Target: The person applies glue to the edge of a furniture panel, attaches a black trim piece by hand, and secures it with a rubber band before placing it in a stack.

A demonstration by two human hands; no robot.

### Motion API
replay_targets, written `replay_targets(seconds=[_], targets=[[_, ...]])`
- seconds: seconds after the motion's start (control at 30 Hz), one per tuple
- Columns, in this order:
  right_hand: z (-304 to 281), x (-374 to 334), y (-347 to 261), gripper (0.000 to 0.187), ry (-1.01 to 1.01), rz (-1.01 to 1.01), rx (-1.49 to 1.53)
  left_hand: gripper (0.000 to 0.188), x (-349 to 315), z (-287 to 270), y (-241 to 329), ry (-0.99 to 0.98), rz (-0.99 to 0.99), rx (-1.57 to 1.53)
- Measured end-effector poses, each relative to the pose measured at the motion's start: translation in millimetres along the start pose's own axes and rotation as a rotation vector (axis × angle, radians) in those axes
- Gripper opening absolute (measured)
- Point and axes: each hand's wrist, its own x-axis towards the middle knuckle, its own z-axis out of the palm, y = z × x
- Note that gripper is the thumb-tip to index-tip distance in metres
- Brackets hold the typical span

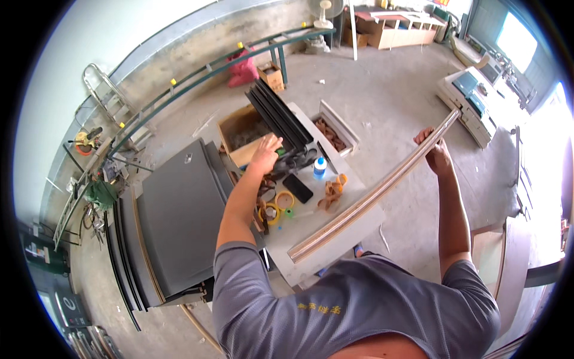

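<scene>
Brownish strip (378,192) partly hides the right hand (440,158) gripping it; whether the left hand (265,155) grips is unclear.

I wear a grey shirt (388,299), its fabric finely textured. Small yellow lettering (320,308) runs across the shirt's left chest; the neckline (382,336) is rounded, the sleeves (240,272) short. My left hand (266,154) and right hand (439,157) are gloveless, wrists unadorned.
</scene>
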Motion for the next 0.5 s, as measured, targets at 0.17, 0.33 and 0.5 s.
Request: replay_targets(seconds=[0.17,0.33,0.5], targets=[[0.9,-0.4,1.8,0.059,0.049,0.012,-0.001,0.024,24.2,8.1,11.8,-0.028,-0.077,0.08],[-1.5,-6.6,-0.1,0.054,0.013,-0.012,0.096,0.021,25.3,8.6,29.7,-0.038,0.04,-0.054],[-1.6,-10.5,-0.1,0.057,0.03,0.007,0.078,0.016,11.3,8.0,19.8,0.067,-0.013,-0.034]])
